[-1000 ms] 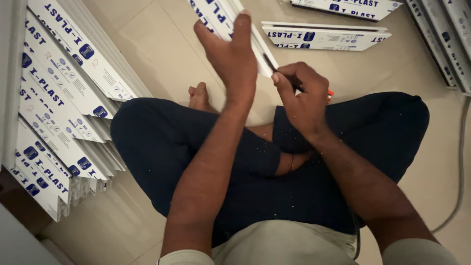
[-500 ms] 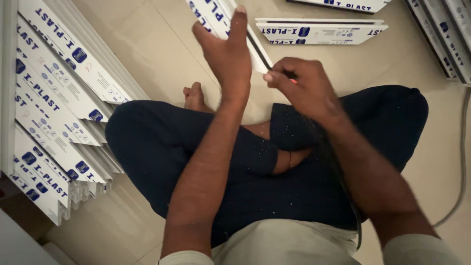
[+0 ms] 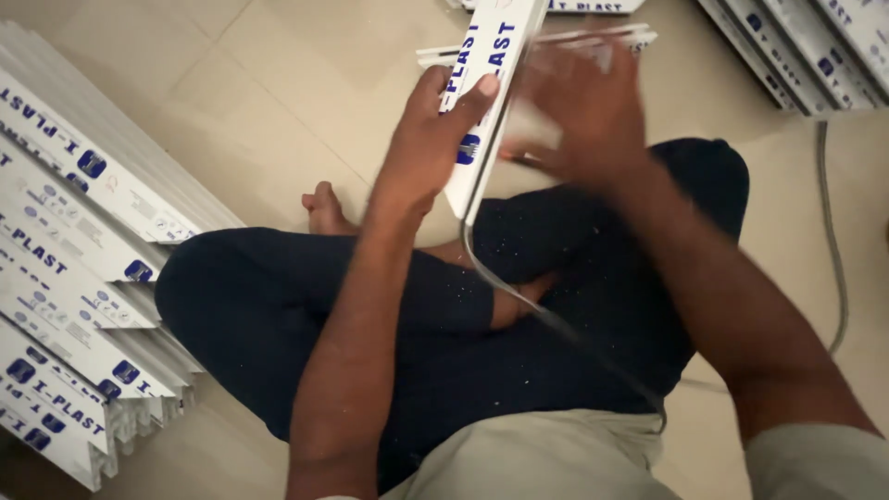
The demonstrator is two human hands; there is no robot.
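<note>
Head view shows one white strip gripped in the left hand, held tilted above the crossed legs. Right hand is blurred beside it; whether it grips anything cannot be told. More strips lie stacked at left and top right, too overlapped to count.

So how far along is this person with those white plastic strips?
Done, it seems: small white shavings lie on the dark trousers, so some trimming has happened. In hand: the left hand holds one white strip upright, while the right hand, blurred, works beside it. Left: the stack of strips on the floor looks untouched.
</note>
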